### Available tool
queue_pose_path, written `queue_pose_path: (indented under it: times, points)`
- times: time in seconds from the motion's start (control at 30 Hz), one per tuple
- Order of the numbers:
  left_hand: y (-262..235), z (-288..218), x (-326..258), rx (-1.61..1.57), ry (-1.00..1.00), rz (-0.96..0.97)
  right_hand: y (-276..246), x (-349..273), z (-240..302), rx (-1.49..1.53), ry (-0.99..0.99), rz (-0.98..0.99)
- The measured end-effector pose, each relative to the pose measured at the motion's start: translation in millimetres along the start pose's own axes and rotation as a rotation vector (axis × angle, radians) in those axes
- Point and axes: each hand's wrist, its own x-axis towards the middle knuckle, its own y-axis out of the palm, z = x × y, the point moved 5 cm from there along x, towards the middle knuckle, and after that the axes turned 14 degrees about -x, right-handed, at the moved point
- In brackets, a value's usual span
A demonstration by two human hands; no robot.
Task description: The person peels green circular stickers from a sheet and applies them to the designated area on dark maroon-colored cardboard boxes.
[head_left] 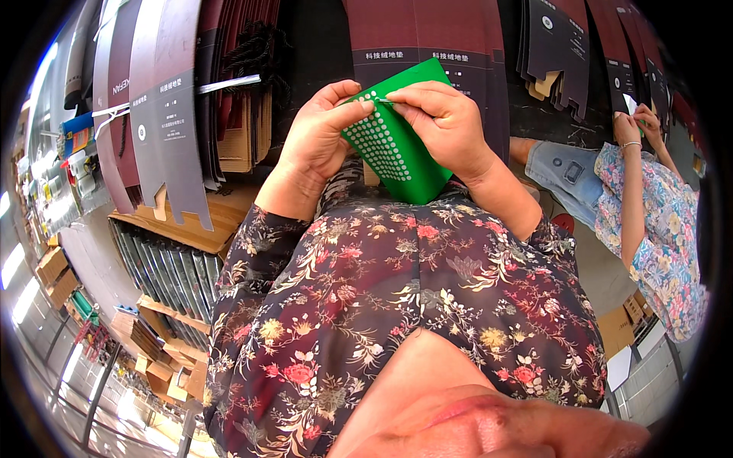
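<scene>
A bright green sheet or flat pack [427, 164] with rows of small pale round dots, which look like stickers, stands tilted in front of my chest. My left hand [321, 133] is closed at its upper left edge, thumb lying near the top dots. Over the green surface, my right hand [447, 122] pinches a small thin pale piece [384, 100] between thumb and forefinger, close to the left thumb tip. What that piece is, I cannot make out. Behind the hands lie dark red and grey printed cardboard sleeves [424, 38].
More printed cardboard sleeves [164, 99], some tied with white strap, hang at the left beside a bundle of black cords [256, 57]. A brown carton [191, 217] is below them. At the right, a co-worker in a floral top [649, 221] handles a small white piece [630, 104].
</scene>
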Motion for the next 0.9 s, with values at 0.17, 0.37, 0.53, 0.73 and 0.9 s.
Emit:
queue_pose_path:
  times: [0.17,0.37,0.53,0.73,0.9]
  points:
    - [-1,1,0,-0.01,-0.003,-0.006,2,-1,1,0.01,0.014,-0.003]
    - [-7,-7,4,0.036,0.048,-0.003,-5,-3,-11,0.108,0.066,-0.023]
    - [-6,-51,12,0.659,0.061,0.105,-48,-7,-72,0.139,0.404,-0.095]
    - [16,-37,54,1.32,0.107,0.287,-56,0,-114,-0.322,0.378,0.034]
    - [43,-12,66,1.676,0.218,0.406,-50,9,-89,-0.489,0.317,0.079]
